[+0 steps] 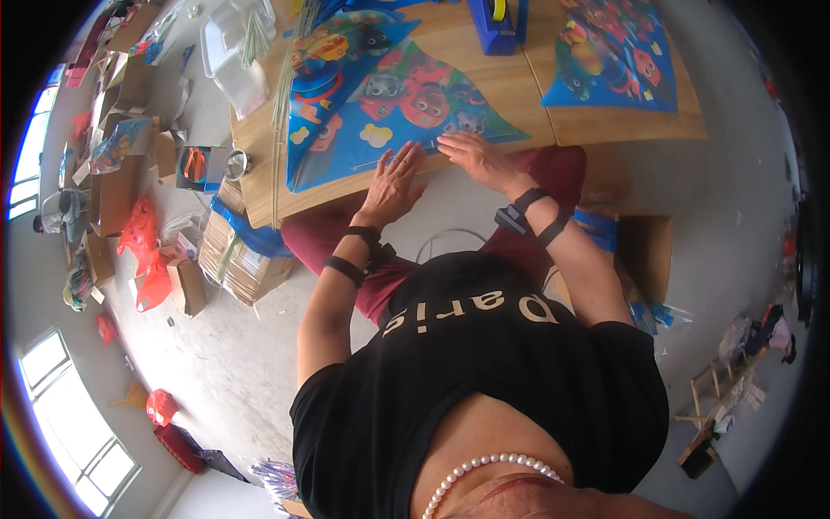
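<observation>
A blue triangular sheet (467,108) with cartoon figures and a yellow cloud, much like a kite sail, lies flat at the table's near edge. My left hand (393,184) rests palm down on its near edge, fingers stretched out. A little to the right, my right hand (480,161) lies on the same edge with its fingers extended too. Between and beside my fingertips runs a thin pale rod (372,163) along that edge. Neither hand grips anything that I can see. Under the sheet's left side shows another printed blue sheet (313,86).
The wooden table (622,128) also carries a blue tape dispenser (495,30), another printed sheet (609,60) and long thin sticks (281,130) at its left. A metal cup (236,164) sits at the left corner. Cardboard boxes (119,195) and red bags (145,251) crowd the floor leftward.
</observation>
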Demonstrator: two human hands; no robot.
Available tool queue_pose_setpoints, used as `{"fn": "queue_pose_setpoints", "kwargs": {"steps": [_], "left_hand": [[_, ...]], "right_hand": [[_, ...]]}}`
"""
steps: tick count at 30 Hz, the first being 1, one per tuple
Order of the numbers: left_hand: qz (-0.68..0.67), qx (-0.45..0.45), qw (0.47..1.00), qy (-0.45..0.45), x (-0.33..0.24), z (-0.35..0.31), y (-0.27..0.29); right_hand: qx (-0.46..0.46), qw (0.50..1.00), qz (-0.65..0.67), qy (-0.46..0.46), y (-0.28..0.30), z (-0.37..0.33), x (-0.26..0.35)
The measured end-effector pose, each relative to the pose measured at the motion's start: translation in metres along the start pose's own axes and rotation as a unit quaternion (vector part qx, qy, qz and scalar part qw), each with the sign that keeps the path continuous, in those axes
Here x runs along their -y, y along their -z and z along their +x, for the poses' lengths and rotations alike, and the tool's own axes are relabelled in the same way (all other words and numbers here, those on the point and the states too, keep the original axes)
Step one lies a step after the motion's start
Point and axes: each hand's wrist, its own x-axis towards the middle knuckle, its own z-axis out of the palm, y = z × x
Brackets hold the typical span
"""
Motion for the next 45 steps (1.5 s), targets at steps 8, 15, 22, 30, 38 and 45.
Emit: {"fn": "queue_pose_setpoints", "kwargs": {"steps": [8,15,22,30,38,45], "left_hand": [[0.005,0.001,1.0,-0.003,0.005,0.006,-0.01],[0.021,0.002,1.0,-0.004,0.008,0.002,-0.005],[0.052,-0.004,0.998,0.033,0.041,-0.042,0.026],[0.082,0.006,0.991,0.102,0.069,-0.1,0.053],[0.086,0.001,0.984,0.157,0.085,-0.146,0.07],[0.092,-0.059,0.986,0.124,0.041,-0.082,0.023]], "right_hand": [[0.031,0.999,0.009,0.0,-0.005,0.001,-0.005],[0.054,0.993,-0.093,0.053,-0.004,-0.006,-0.016],[0.045,0.993,-0.107,0.012,0.042,-0.054,-0.051],[0.069,0.99,-0.103,-0.063,0.083,-0.091,-0.07],[0.033,0.993,-0.065,-0.094,0.091,-0.1,-0.068],[-0.015,0.995,-0.076,-0.068,0.073,-0.06,-0.025]]}}
